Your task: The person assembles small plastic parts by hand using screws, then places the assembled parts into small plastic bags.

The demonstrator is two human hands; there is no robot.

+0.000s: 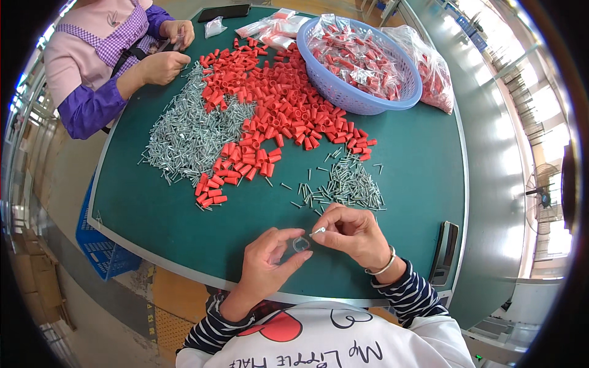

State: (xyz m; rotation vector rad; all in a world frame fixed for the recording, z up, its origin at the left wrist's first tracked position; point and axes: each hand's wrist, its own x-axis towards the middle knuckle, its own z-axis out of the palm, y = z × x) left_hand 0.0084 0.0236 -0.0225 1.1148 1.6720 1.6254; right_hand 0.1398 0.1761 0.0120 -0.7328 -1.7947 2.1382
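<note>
Near the front edge of the green table, my left hand [265,262] grips a small clear plastic bag [300,244], its mouth spread between thumb and fingers. Just to the right, my right hand [354,234] pinches a few small metal screws [318,232] by the bag's mouth. A small pile of screws [351,184] lies beyond my right hand. Farther off spreads a big heap of red tapered plastic caps [276,104], with a larger heap of silver screws [184,138] on its left.
A blue-violet plastic basket [353,103] of filled bags stands far right, beside a large clear bag [432,73] of red pieces. Across the far left corner, a co-worker's hands [164,66] hold something small. Phones lie at the right edge [444,253] and far edge [224,13].
</note>
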